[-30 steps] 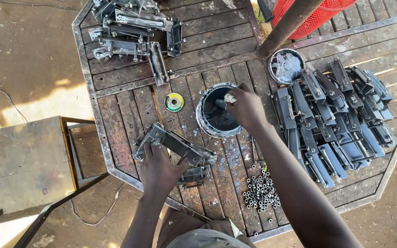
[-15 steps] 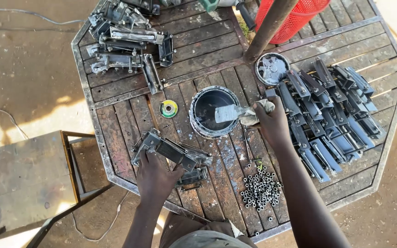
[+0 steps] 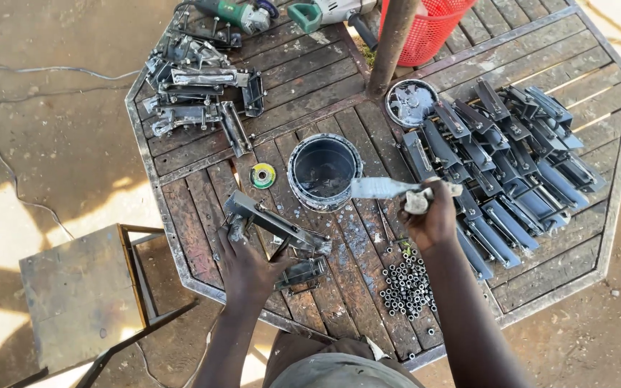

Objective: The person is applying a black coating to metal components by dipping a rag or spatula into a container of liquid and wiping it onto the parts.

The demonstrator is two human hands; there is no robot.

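A metal stool (image 3: 73, 302) stood at the far left on the dirt floor, just beside the octagonal wooden worktop (image 3: 203, 269). At the worktop's upper left, a heap of bare metal brackets (image 3: 195, 90) lay with two power tools (image 3: 267, 13) behind it. A small green-and-yellow disc (image 3: 262, 175) rested near the middle, left of the can.

The left hand (image 3: 247, 264) was pressed flat on a long metal bracket (image 3: 274, 226), its fingers spread over the near end and holding the piece down against the boards rather than wrapped around it. A second bracket piece (image 3: 302, 273) lay just beside the hand.

An open paint can (image 3: 323, 172) with dark paint inside stood at the centre. A brush (image 3: 389, 189), its bristles loaded with silver-grey paint, was held over the can's right rim. The right hand (image 3: 433, 219) was closed tight around the brush handle, together with a scrap of rag (image 3: 418, 201).

Below that hand, a pile of small metal bushings (image 3: 405, 284) lay on the boards. A post (image 3: 391, 47) rose from the worktop, with a red basket (image 3: 433, 29) behind it and the can's lid (image 3: 411, 103) at its foot. Rows of painted grey brackets (image 3: 512, 151) were laid out to the right.
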